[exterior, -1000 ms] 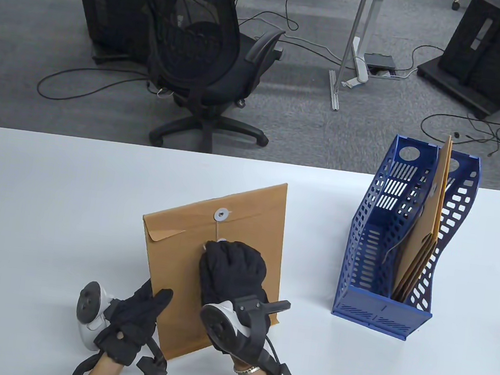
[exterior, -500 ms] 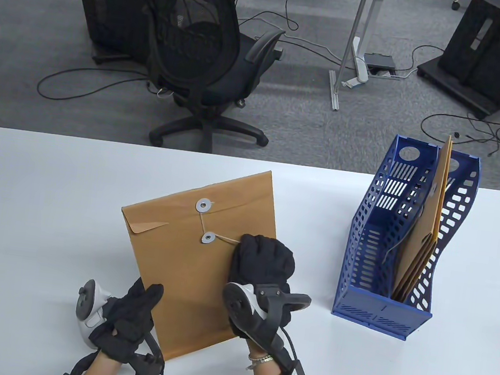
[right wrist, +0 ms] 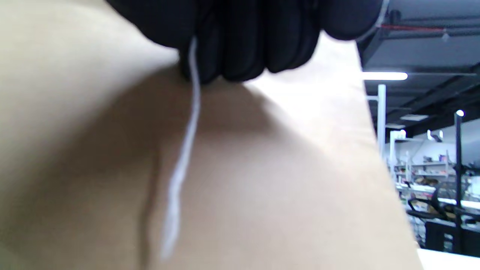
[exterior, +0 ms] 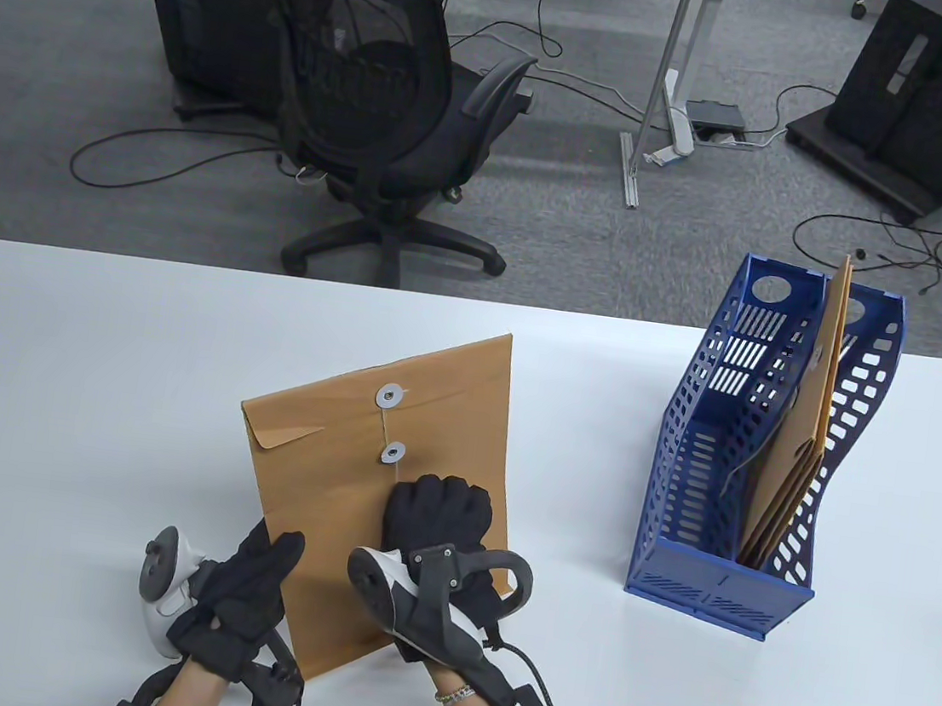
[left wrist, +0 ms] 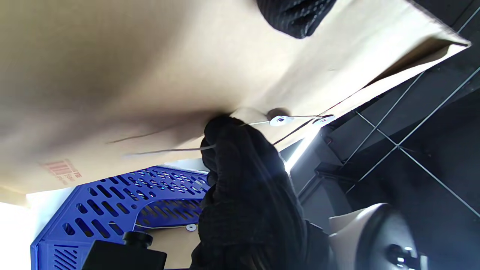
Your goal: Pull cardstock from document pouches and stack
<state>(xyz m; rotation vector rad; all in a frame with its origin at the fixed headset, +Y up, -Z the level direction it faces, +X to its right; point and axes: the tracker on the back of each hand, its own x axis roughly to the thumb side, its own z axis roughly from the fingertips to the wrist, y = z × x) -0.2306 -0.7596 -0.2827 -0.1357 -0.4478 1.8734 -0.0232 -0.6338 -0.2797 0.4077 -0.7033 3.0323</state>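
Note:
A brown document pouch [exterior: 311, 471] is held tilted up off the white table [exterior: 91, 375], flap shut, with two round string washers [exterior: 390, 396] on its face. My left hand [exterior: 248, 592] grips its lower left edge. My right hand [exterior: 438, 512] is closed just below the lower washer [exterior: 394, 453] and pinches the white closure string [right wrist: 185, 150], which runs from its fingers across the pouch face. In the left wrist view the pouch [left wrist: 112, 75] fills the top, with the right hand [left wrist: 243, 180] at the string beside the washers [left wrist: 281, 120].
A blue file holder [exterior: 746, 455] stands on the table's right side with several more brown pouches [exterior: 805, 428] upright in it. An office chair [exterior: 380, 119] stands beyond the table's far edge. Cables lie on the floor.
My right hand swung from over the lower washer out to the right, then back to below it, drawing the string around the washer. The pouch shifted a little left.

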